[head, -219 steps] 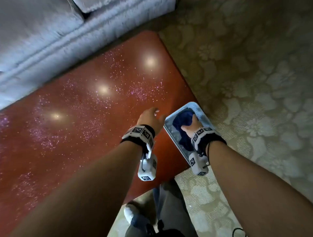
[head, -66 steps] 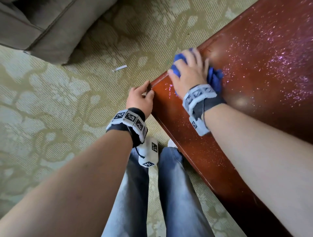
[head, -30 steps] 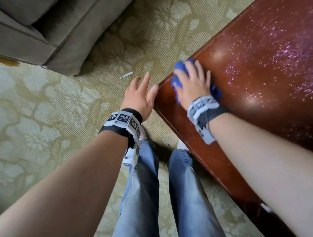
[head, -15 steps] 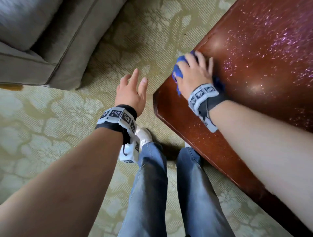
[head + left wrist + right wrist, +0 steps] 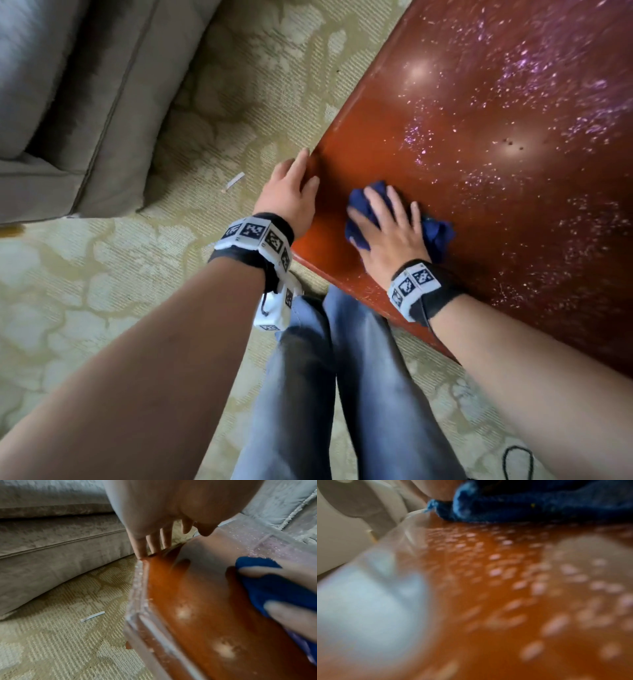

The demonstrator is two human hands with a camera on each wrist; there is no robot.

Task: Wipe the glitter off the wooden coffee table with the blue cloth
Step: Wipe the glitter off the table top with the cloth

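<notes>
- Sofa (image 5: 85, 102) at ten o'clock; a paper scrap (image 5: 234, 180) on the carpet (image 5: 102, 291) beside it.
- Left hand (image 5: 287, 198), fingers (image 5: 142, 547) straight and relaxed, tips on the counter (image 5: 479, 171) edge near its corner.
- Cloth (image 5: 435, 233): dark blue, crumpled, long axis roughly nine-to-three, just inside the counter's near-left corner.
- Right hand (image 5: 387, 233) presses flat on it, fingers spread, pointing eleven o'clock.
- Glitter (image 5: 548, 85): pink flecks, dense toward one o'clock; open counter there.
</notes>
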